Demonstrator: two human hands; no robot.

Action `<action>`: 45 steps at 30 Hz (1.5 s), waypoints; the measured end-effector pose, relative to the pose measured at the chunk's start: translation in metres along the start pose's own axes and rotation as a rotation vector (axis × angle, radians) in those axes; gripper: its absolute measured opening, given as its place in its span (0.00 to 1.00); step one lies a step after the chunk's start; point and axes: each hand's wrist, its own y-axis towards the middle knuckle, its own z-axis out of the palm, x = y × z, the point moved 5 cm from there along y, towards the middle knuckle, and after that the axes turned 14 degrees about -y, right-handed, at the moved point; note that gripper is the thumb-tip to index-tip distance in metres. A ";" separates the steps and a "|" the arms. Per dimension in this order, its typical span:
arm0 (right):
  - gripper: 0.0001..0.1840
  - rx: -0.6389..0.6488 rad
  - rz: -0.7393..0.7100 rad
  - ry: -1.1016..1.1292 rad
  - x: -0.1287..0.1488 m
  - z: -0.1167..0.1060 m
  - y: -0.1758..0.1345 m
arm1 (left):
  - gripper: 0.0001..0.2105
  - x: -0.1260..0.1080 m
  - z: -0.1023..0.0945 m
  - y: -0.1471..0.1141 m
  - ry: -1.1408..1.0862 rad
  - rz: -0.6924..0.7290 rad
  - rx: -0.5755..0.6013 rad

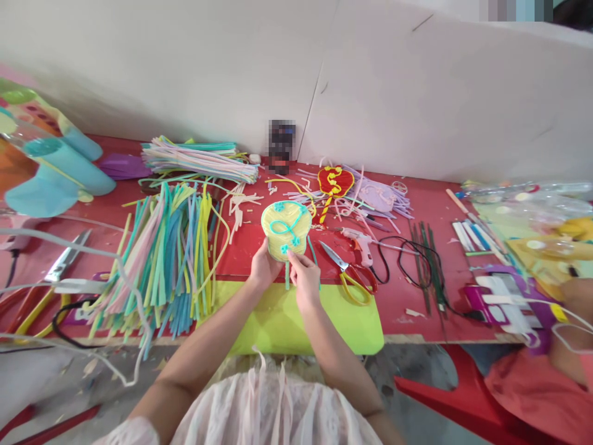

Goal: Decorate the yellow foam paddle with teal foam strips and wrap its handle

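A small yellow fan-shaped piece made of pipe cleaners (278,238), with a turquoise rim, a turquoise loop and small turquoise flowers, is held up above the table's front. My left hand (266,267) grips its lower left edge. At its bottom edge, my right hand (303,278) has its fingers closed beside a turquoise flower. A short green stem (287,276) hangs down between the hands. Close to my right hand lie yellow-handled scissors (351,278) and a glue gun (361,246). Behind the piece rests a red and yellow pipe-cleaner fan (334,183).
Pipe cleaners in many colours (171,247) are heaped at left, with another bundle (199,159) behind. Cut lilac pieces (380,194) lie at back right. A lime-green mat (301,321) covers the front edge. Cables and a purple power strip (500,303) are at right, near another person's arm (574,321).
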 end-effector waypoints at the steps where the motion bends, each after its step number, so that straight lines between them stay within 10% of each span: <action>1: 0.17 0.016 -0.001 0.006 0.003 0.000 0.000 | 0.18 0.000 0.001 0.000 -0.003 -0.002 0.013; 45: 0.21 0.122 0.006 -0.148 -0.004 -0.008 0.010 | 0.14 -0.001 0.003 -0.004 0.035 -0.083 -0.012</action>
